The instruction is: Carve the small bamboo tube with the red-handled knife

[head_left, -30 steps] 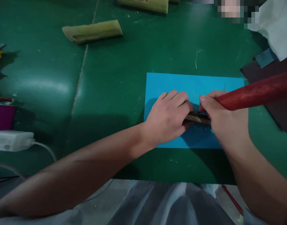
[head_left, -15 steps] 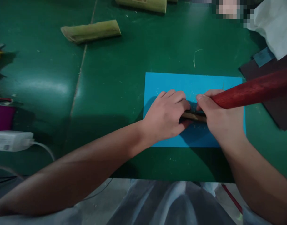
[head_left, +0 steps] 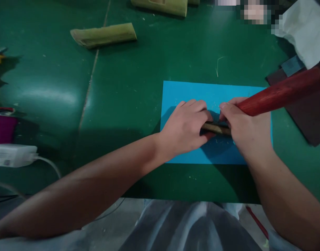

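Observation:
My left hand is closed around one end of a narrow brown strip, probably bamboo, low over the blue sheet. At the strip's other end, my right hand grips a tool with a thick red wooden handle. The handle slants up to the right past my thumb. Its working end is hidden under my fingers, so I cannot tell the tool's kind. Small pale shavings lie on the sheet around both hands.
A cut bamboo piece lies on the green table, with a larger one behind. At right are dark brown sheets and white cloth or paper. A white charger and purple object sit left.
The red handle has tipped slightly, its far end swinging toward me or upward in view; my right hand shifted a little. My left hand keeps its hold on the strip.

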`<act>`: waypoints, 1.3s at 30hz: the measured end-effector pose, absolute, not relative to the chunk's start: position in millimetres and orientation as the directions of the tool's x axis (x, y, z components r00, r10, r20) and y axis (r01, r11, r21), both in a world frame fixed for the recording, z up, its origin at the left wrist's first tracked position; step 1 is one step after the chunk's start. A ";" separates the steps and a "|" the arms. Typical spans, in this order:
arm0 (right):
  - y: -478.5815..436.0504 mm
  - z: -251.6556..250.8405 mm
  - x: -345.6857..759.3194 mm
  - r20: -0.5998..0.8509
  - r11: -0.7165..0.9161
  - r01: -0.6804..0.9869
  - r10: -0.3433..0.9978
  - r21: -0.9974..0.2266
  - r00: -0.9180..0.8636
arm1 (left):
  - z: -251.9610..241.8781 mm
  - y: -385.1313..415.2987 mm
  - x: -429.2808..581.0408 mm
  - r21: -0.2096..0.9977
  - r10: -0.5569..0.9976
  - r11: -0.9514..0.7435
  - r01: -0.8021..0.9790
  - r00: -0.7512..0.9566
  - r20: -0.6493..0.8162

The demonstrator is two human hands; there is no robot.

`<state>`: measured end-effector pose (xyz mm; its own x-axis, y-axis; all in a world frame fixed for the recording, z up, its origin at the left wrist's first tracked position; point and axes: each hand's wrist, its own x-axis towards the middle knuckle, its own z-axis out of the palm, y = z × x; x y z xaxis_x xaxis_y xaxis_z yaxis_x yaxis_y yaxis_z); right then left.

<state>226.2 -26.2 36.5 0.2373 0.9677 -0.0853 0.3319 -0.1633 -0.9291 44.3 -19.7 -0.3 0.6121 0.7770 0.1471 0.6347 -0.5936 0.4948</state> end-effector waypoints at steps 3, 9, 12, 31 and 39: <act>-27.4 42.7 224.5 -0.134 -0.215 0.336 0.959 -0.917 0.250 | -0.8 -21.2 44.8 0.491 0.771 -0.604 0.629 0.617 0.159; -29.4 42.5 222.8 -0.131 -0.216 0.310 0.954 -0.926 0.271 | -0.6 -20.3 45.8 0.486 0.774 -0.602 0.633 0.613 0.160; -29.3 36.6 223.9 -0.088 -0.179 0.320 0.956 -0.931 0.278 | -0.9 -17.2 45.7 0.506 0.768 -0.598 0.622 0.624 0.140; -28.3 33.6 230.6 -0.121 -0.190 0.318 0.967 -0.929 0.223 | 1.0 -18.1 46.2 0.505 0.773 -0.596 0.624 0.617 0.150; -29.7 34.7 226.8 -0.074 -0.139 0.304 0.974 -0.942 0.216 | -0.5 -15.8 46.0 0.519 0.771 -0.594 0.614 0.618 0.151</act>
